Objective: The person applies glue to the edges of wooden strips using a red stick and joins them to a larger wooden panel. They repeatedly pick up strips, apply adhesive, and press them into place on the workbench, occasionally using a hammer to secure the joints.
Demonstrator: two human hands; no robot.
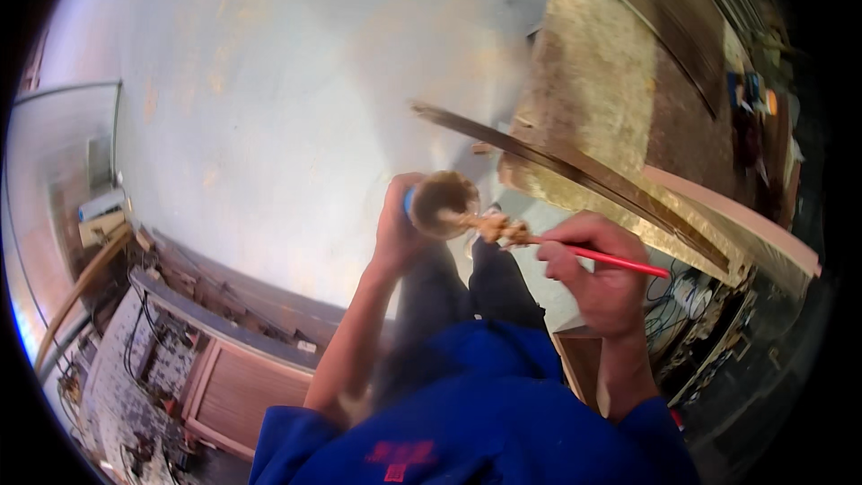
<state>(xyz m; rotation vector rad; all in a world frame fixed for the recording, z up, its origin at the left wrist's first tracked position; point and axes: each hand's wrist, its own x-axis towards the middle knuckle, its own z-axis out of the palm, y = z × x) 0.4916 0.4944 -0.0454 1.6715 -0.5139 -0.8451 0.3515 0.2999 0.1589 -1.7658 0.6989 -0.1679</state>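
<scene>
From the wearer's head, the left of two side-by-side fisheye cameras looks steeply down, with the blue shirt point(467, 427) very near at six o'clock. The left hand point(397, 229) lies close to the centre and the right hand point(606, 278) toward four o'clock, both nearer the lens than the floor point(260, 126) spreading toward eleven. The view is wide, its dark rim bending straight edges all around.

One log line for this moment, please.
Left hand: holding round brown-lined container | Right hand: holding thin red stick | Stick's lumpy tan end: at container's mouth
</scene>
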